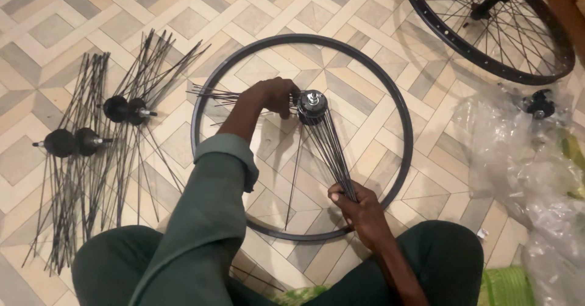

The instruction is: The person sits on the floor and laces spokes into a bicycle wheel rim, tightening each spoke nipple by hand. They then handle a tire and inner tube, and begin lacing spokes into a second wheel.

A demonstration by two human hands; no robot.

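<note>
Patterned beige-grey tile floor (365, 13). Bare black rim (407, 136) lies flat on it. Hub (312, 107) sits inside the rim; left hand (274, 96) is curled around its side. Right hand (359, 211), at the rim's near edge, is closed on the spoke bundle (335, 153). Crumpled clear plastic bags (524, 166) right of the rim; spoked hubs (91, 135) left.

Black spoked bicycle wheel (487, 32), upper right: cut off by top edge. Crumpled clear plastic sheet (524, 160), right: runs off frame. Green woven mat (506, 284), lower right: mostly hidden by knee, cropped at bottom. Left hand (274, 96), centre: fingertips hidden behind black metal hub (312, 106).
</note>
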